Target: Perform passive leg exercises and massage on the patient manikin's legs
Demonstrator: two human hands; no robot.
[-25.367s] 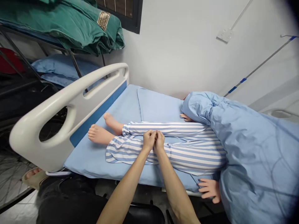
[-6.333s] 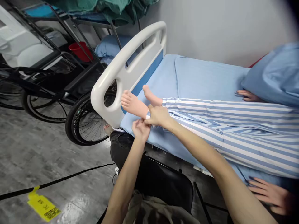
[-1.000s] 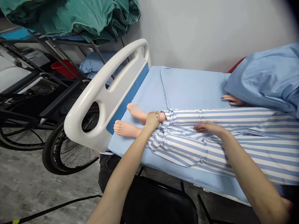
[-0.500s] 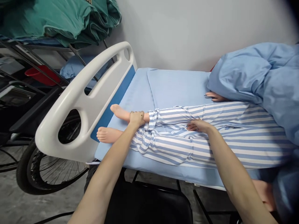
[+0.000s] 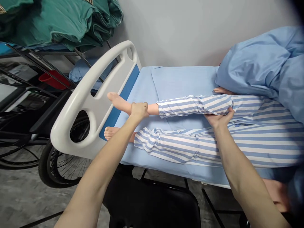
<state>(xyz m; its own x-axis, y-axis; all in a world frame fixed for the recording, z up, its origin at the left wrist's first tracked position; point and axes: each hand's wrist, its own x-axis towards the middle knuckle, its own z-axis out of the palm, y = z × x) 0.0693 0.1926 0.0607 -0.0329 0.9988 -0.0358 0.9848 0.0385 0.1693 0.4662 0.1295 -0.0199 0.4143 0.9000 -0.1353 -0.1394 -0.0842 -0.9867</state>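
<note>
A figure in blue-and-white striped trousers lies along the bed; whether it is a manikin or a person I cannot tell. My left hand (image 5: 139, 109) wraps round the ankle of the far leg (image 5: 185, 106), just below the trouser cuff. Under the knee of that same leg, my right hand (image 5: 219, 119) is cupped palm up, with its thumb against the near side and its fingers hidden beneath. The far leg is lifted off the sheet, its bare foot (image 5: 117, 100) pointing at the footboard. The near leg (image 5: 173, 144) rests on the mattress.
A white footboard (image 5: 59, 126) with blue trim closes the bed's left end. Beyond it stand a wheelchair (image 5: 51, 164) and a rack with green cloth (image 5: 71, 22). Blue bedding (image 5: 258, 63) covers the figure's upper part. A black chair (image 5: 154, 202) stands in front of the bed.
The far leg has risen from the bed and parted from the near leg. My right hand has slid rightward and under its knee; my left hand has kept its hold on the ankle.
</note>
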